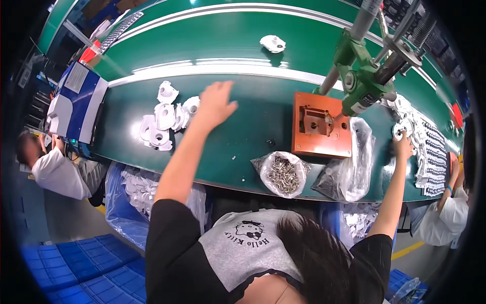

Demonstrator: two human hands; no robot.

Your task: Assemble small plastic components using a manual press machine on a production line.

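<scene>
My left hand [216,105] is raised over the green workbench with its fingers stretched out and nothing in them. Beside it lies a loose group of white plastic parts [164,116], each with a round opening. Far to the right, my right hand [403,147] has its fingers closed on a white plastic part [399,133] with a dark centre, at the edge of a heap of similar parts [403,106]. Between my arms stands an orange fixture block [321,144] under a green press [362,83]. An open bag of small metal pins [284,175] sits in front of the block.
Another white part [273,43] rests on the green belt [202,38] behind the bench. A clear plastic bag [360,162] lies beside the block. At the left stands a blue and white machine [78,104]. Co-workers [68,169] sit on either side. Lined bins [134,202] stand below.
</scene>
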